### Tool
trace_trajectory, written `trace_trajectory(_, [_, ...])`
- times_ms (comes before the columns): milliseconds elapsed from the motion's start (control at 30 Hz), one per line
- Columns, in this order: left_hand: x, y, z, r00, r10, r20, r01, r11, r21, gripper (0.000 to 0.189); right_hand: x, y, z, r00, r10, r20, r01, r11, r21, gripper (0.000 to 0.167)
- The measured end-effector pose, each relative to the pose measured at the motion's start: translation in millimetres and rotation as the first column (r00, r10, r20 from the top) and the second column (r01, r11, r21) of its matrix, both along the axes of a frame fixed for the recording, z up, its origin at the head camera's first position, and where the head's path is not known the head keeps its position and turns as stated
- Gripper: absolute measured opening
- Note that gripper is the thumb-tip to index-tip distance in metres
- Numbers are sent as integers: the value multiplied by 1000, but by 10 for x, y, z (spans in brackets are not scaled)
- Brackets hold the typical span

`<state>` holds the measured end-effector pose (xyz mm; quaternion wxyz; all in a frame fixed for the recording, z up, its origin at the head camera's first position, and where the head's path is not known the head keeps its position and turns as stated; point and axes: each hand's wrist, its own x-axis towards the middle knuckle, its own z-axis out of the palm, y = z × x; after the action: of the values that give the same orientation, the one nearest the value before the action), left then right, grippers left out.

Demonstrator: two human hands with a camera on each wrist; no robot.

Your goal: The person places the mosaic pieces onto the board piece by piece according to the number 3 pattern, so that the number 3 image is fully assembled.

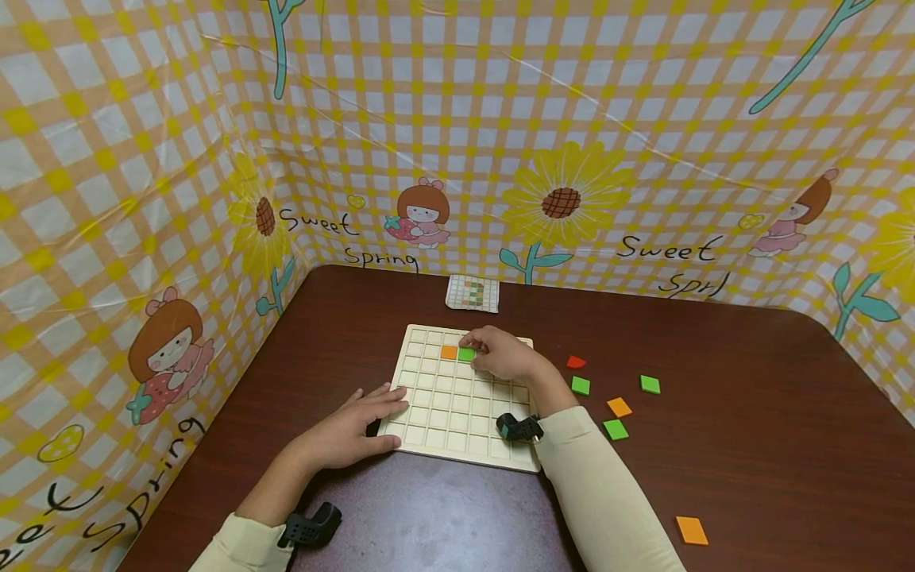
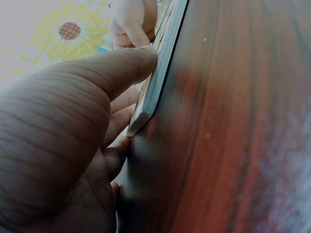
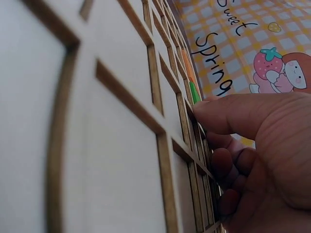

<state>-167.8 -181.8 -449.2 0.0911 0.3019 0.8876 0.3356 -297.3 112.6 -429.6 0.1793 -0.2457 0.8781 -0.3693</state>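
A pale wooden grid board lies on the table. An orange square tile sits in one of its upper cells, with a green square tile directly right of it. My right hand reaches over the board's upper right and pinches the green tile between thumb and index finger; in the right wrist view the thumb tip is right at its edge. My left hand rests at the board's lower left corner, fingers spread on its left edge and thumb at the front edge.
Right of the board lie loose green tiles, an orange tile and a red piece. Another orange tile lies nearer the front. A printed pattern card is behind the board, close to the checked cloth wall.
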Motion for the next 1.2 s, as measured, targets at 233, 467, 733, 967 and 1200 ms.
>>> trace_trajectory(233, [-15,-14,-17,1000,2,9,-2,1000,-8,59,38,65,11,999,-41,33,43,996,-84,35])
trace_trajectory(467, [-14,-16,-18,1000,1,14,-1,1000,-3,60,20,234,45,997,-72,17,73,984,-164,32])
trace_trajectory(733, [-17,-18,-11,1000,-6,28,6,1000,3,60,87,621,153,983,-174,-55,166,978,-123,31])
trace_trajectory(967, [-15,-28,-9,1000,-5,22,5,1000,8,59,178,1050,175,968,-228,-109,220,972,-78,34])
trace_trajectory(1200, [-19,-24,-19,1000,-10,21,10,1000,14,60,283,1403,139,950,-274,-152,279,960,8,34])
